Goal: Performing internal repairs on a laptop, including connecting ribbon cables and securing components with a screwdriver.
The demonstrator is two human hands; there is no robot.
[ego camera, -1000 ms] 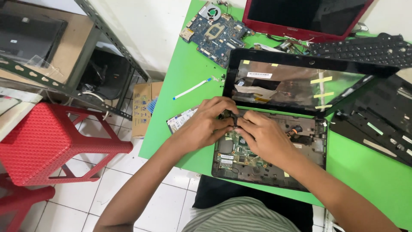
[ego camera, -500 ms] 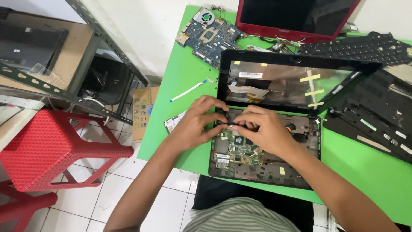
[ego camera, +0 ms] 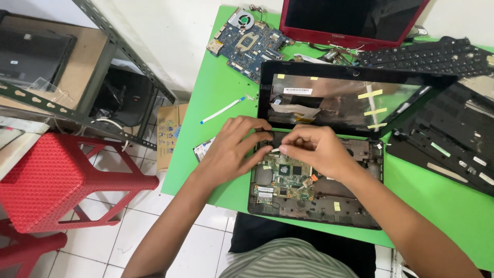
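Both hands are deep in the opened black laptop base on the green table. Left hand rests fingers down on the back-left corner by the hinge, and right hand pinches a small pale ribbon cable just above the exposed green circuit board. A loose blue motherboard sits well apart up top.
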